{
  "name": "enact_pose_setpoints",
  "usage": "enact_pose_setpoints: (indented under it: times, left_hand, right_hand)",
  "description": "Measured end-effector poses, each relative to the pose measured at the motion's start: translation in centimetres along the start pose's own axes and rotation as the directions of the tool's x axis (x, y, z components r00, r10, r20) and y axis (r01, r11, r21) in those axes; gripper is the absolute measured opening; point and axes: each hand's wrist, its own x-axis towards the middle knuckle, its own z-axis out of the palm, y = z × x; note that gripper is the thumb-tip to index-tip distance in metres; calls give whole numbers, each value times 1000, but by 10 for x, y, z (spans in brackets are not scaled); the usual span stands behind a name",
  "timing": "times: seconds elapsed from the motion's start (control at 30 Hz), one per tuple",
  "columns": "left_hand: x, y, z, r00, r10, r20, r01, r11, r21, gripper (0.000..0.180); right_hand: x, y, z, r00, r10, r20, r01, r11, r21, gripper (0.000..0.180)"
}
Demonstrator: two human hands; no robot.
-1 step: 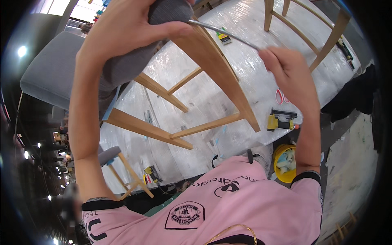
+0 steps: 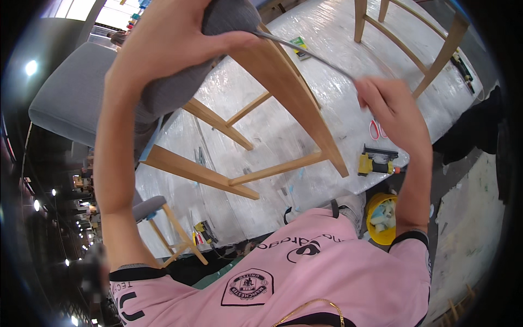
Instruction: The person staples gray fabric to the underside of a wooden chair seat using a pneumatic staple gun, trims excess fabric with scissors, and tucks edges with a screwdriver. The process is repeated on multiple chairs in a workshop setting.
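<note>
A chair [image 2: 297, 109] with pale wooden legs and grey upholstery [image 2: 230, 16] lies on its side in front of me. My left hand [image 2: 169, 46] grips its grey padded part, thumb stretched along the cloth edge beside the top of a wooden leg. My right hand [image 2: 392, 106] is closed around one end of a thin metal rod [image 2: 321, 59]. The rod slants up and left, and its far end meets the chair by my left thumb. Whatever handle it has is hidden in my fist.
The wrapped tabletop [image 2: 229, 218] carries a yellow-and-black nail gun [image 2: 376, 162], red-handled scissors [image 2: 375, 129] and a small green-and-yellow packet [image 2: 299, 48]. Another wooden chair frame [image 2: 425, 49] stands at far right. A yellow bucket [image 2: 376, 234] with scraps is below the table edge.
My right hand has shifted slightly right and down, and the rod moved with it. The chair and my left hand stay nearly where they were.
</note>
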Motion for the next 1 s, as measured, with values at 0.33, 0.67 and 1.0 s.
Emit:
enact_pose_setpoints:
  times: [0.33,0.67,1.0]
  left_hand:
    - [6,-8,6,999,13,-50,-9,997,81,49]
    - [6,10,4,999,-36,22,34,994,103,55]
    - [1,25,13,992,-79,-101,78,997,-15,84]
  right_hand:
    - [-4,-4,39,926,-82,368,-246,606,757,53]
    - [-3,9,59,897,-389,210,-27,427,904,53]
    - [-20,12,62,905,-363,222,-61,405,912,50]
